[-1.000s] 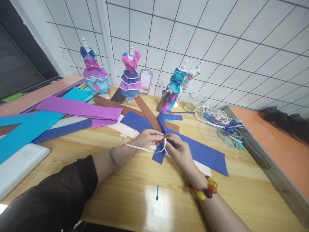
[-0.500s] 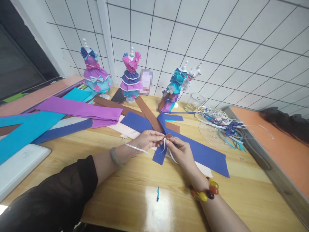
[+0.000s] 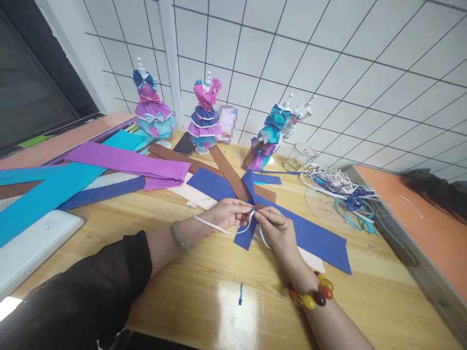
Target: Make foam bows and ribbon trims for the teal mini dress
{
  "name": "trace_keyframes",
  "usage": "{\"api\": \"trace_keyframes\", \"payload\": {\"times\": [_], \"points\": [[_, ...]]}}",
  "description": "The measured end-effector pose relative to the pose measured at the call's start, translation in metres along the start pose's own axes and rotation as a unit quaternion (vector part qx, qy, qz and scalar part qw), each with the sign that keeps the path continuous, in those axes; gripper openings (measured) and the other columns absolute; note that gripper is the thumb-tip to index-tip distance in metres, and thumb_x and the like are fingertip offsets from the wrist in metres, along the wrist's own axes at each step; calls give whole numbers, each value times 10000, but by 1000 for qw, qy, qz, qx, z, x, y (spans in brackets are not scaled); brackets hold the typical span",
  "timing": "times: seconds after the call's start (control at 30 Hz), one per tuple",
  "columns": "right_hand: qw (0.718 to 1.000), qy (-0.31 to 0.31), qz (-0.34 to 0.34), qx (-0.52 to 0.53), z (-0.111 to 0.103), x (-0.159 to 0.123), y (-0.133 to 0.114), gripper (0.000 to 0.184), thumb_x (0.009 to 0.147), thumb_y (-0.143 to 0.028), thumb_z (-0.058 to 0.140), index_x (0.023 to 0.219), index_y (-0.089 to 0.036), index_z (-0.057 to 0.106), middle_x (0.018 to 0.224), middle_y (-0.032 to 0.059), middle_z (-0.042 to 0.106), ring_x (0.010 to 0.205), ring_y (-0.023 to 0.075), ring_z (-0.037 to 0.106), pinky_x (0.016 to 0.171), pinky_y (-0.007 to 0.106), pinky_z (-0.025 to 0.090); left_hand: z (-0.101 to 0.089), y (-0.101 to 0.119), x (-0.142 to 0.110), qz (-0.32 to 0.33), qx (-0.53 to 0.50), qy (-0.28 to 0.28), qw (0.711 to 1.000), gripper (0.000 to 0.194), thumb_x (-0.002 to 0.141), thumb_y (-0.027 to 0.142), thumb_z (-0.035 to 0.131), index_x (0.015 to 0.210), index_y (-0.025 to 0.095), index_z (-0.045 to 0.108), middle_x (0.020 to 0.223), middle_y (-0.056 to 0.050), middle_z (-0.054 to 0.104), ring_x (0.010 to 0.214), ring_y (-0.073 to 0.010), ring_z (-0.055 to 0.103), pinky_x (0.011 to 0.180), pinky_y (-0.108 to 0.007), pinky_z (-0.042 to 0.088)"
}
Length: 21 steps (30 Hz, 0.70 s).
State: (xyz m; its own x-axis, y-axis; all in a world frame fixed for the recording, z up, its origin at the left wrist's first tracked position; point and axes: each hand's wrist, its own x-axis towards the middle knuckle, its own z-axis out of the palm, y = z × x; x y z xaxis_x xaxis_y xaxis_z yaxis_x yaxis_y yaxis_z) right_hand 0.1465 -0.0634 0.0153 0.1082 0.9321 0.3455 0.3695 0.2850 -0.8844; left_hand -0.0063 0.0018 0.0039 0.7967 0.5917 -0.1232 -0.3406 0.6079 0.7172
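My left hand (image 3: 225, 213) and my right hand (image 3: 278, 228) meet over the middle of the wooden table (image 3: 204, 291). Both pinch a thin white ribbon (image 3: 219, 227) together with a small brown piece (image 3: 257, 207) at their fingertips. One ribbon end trails left over my left wrist, the other curls down under my right hand. A dark blue strip of material (image 3: 246, 236) hangs just below the fingers. A long dark blue sheet (image 3: 314, 238) lies on the table under and to the right of my right hand.
Three small mannequins in paper dresses (image 3: 150, 109) (image 3: 204, 116) (image 3: 268, 138) stand along the tiled wall. Purple (image 3: 127, 163), cyan (image 3: 44, 194) and brown (image 3: 229, 172) strips lie at left. A glass jar (image 3: 299, 156), a clear plate of ribbons (image 3: 339, 194), a white case (image 3: 32, 243) and a phone (image 3: 184, 143) are nearby.
The hands stay together on the ribbon; the left ribbon tail has shifted slightly and the fingers have worked a little. The camera has panned slightly left and up, so everything sits further right and lower.
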Motion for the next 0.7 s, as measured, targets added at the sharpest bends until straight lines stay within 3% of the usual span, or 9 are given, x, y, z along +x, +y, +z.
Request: {"api": "trace_keyframes", "payload": {"times": [0.7], "points": [[999, 15, -7, -29, -2, -1, 3, 70, 709, -250, 623, 718, -221, 685, 699, 25, 601, 649, 152, 559, 604, 297, 460, 0, 2, -2, -35, 9, 5, 999, 204, 647, 245, 676, 757, 81, 622, 679, -63, 589, 626, -97, 538, 628, -248, 402]]}}
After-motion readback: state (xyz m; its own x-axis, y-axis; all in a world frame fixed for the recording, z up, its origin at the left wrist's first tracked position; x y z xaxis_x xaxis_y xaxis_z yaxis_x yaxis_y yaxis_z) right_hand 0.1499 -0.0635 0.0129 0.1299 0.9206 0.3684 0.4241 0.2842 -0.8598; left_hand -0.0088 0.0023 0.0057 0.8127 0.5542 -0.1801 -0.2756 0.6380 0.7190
